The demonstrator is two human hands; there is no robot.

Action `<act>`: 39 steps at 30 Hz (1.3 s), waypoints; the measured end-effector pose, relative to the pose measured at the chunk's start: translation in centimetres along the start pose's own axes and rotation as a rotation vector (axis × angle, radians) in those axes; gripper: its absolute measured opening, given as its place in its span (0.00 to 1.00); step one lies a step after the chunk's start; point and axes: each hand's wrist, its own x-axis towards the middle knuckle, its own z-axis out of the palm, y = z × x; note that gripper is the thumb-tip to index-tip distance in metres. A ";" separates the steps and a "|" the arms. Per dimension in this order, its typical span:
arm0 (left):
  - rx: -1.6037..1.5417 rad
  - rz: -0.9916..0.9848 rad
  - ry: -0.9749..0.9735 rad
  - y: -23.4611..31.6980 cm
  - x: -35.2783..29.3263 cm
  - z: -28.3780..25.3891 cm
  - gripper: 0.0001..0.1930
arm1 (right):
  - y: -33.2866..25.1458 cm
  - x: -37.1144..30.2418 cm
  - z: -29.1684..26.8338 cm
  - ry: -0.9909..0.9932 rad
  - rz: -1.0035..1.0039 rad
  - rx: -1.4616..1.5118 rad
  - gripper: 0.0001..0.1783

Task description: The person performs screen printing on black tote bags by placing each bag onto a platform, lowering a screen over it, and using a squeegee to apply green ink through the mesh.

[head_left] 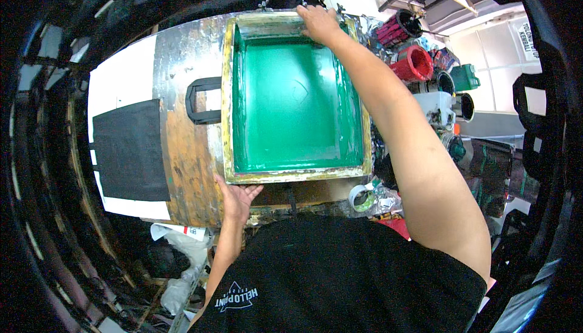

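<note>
Cloth [129,151], black and flat, lies at 9 o'clock on white sheeting [115,97] over a paint-scuffed wooden table [189,157]. Right of it, a black strap handle [194,101] loops out toward 9 o'clock from beneath a wooden screen-printing frame [227,108], which sits mid-table, its green mesh [291,108] facing up. The left hand [237,200] is at the frame's 7 o'clock corner, fingers spread and palm upward; whether they touch the underside cannot be told. From them the frame lies toward 1 o'clock. The right hand [320,26] is the nearer, overlapping the far rail at 1 o'clock, fingers bent over it, the firmness of their hold hidden; from these the frame stretches toward 6 o'clock. Nearly square, it has no pointed end; its slightly longer axis runs 12 to 6. A red tub [413,63] stands at 2 o'clock.
</note>
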 end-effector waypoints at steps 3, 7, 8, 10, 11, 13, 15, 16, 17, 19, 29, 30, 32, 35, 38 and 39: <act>-0.004 0.005 -0.071 0.2 -0.3 -0.2 0.58 | -0.4 -1.6 -1.3 0.017 -0.020 0.017 0.31; 0.001 -0.014 -0.105 0.0 0.2 -1.1 0.64 | -3.1 -7.6 -5.1 -0.027 -0.013 0.062 0.35; -0.011 -0.013 -0.121 -0.1 0.4 -1.3 0.63 | -3.9 -9.6 -6.1 -0.062 -0.019 0.093 0.35; -0.016 -0.012 -0.192 -0.3 0.8 -2.0 0.63 | -5.4 -14.2 -7.5 -0.110 -0.029 0.125 0.36; -0.015 -0.009 -0.229 -0.4 1.0 -2.3 0.63 | -6.2 -16.7 -8.0 -0.121 -0.031 0.127 0.38; -0.027 -0.018 -0.253 -0.4 1.1 -2.4 0.61 | -7.5 -21.2 -8.7 -0.176 -0.017 0.130 0.38; -0.024 -0.024 -0.165 -0.4 0.8 -1.9 0.59 | -9.7 -24.6 -10.6 -0.294 0.024 0.142 0.39; -0.032 -0.022 -0.155 -0.6 0.9 -2.1 0.58 | -10.4 -26.3 -11.2 -0.308 0.023 0.156 0.36; -0.041 -0.020 -0.165 -0.7 0.9 -2.3 0.58 | -10.9 -27.7 -11.3 -0.322 0.020 0.171 0.34; -0.049 -0.021 -0.201 -0.9 1.4 -2.3 0.58 | -11.5 -30.2 -10.7 -0.285 0.059 0.187 0.34; -0.048 -0.002 -0.239 -1.0 1.7 -2.6 0.60 | -11.6 -33.0 -8.3 -0.056 -0.003 -0.039 0.35; -0.051 -0.001 -0.194 -1.0 1.7 -2.3 0.59 | -11.1 -32.4 -8.4 -0.046 0.002 0.007 0.35; -0.036 -0.017 -0.220 -0.7 1.5 -2.2 0.59 | -9.8 -30.7 -7.8 -0.027 -0.025 -0.005 0.35; -0.015 -0.008 -0.267 -0.9 1.7 -2.8 0.58 | -8.2 -28.0 -6.5 0.012 -0.036 -0.026 0.34; 0.004 -0.023 -0.199 -0.5 1.2 -1.6 0.58 | -5.6 -25.1 -4.3 0.071 -0.086 -0.035 0.29; 0.014 -0.015 -0.201 -0.5 1.0 -1.7 0.59 | -5.1 -23.7 -3.9 0.082 -0.102 -0.011 0.28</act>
